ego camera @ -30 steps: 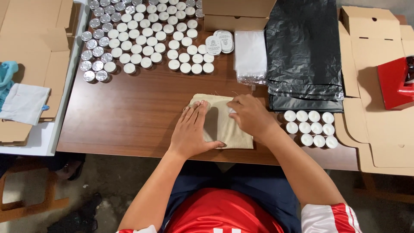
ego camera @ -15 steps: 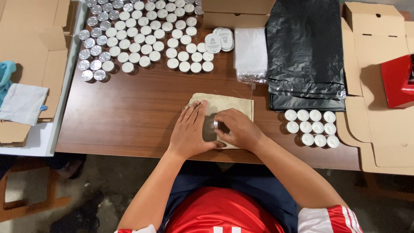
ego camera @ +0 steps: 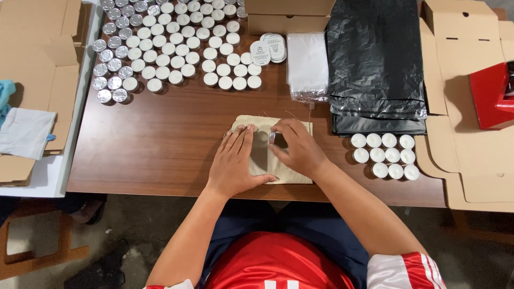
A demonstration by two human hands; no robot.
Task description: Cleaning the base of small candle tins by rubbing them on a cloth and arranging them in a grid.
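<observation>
Brown wooden table (ego camera: 160, 144) bears a cloth pouch (ego camera: 300, 174) pressed flat under both hands, tealights (ego camera: 176, 51) beyond.

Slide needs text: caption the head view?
Both hands, left and right, press a beige cloth pouch on a wooden table among tealights.

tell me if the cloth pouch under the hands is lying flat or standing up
Lying flat. The beige cloth pouch is spread on the wooden table, the left hand pressing on it palm-down and the right hand resting on top.
</observation>
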